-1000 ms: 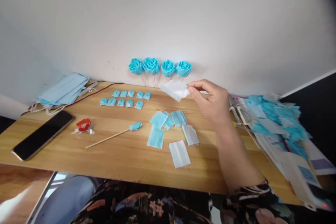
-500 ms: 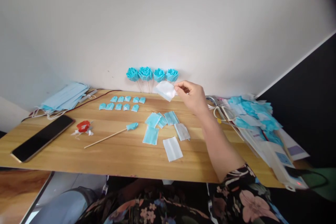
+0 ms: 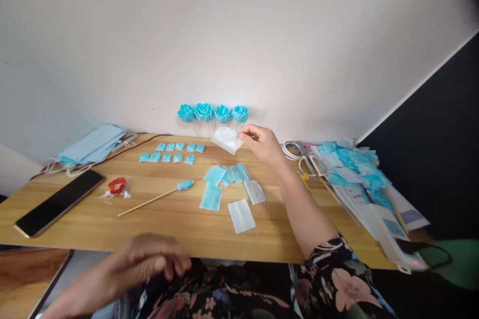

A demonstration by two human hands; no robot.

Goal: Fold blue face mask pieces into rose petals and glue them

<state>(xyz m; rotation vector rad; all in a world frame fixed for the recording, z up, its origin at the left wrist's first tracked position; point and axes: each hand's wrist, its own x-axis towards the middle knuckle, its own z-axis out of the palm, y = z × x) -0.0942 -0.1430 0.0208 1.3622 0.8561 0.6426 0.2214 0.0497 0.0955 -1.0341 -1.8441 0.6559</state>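
My right hand (image 3: pixel 260 144) pinches a thin white piece of mask fabric (image 3: pixel 227 139) by its right corner, held up in front of the blue fabric roses (image 3: pixel 222 114). Below it lie several blue squares of fabric (image 3: pixel 211 197) and a paler white square (image 3: pixel 241 216). My left hand (image 3: pixel 149 259) is over the table's front edge, blurred, with loosely bent fingers and nothing seen in it. Left of the squares rests a wooden stick (image 3: pixel 147 203) with a blue fabric bud (image 3: pixel 185 185) at its tip. Small folded blue pieces (image 3: pixel 166 158) stand in two rows behind.
Face masks (image 3: pixel 93 144) are stacked at the back left, with a black phone (image 3: pixel 60 203) in front. Nearby is a red tape-like roll (image 3: pixel 117 185) with scraps. On the right are a white tape roll (image 3: pixel 293 150), scissors (image 3: pixel 314 165), blue scraps (image 3: pixel 348 159) and a white corded device (image 3: pixel 391 234).
My left hand has come into view at the lower left. The right hand still holds the white fabric piece, now slightly lower and to the left in view. The camera view has shifted a little.
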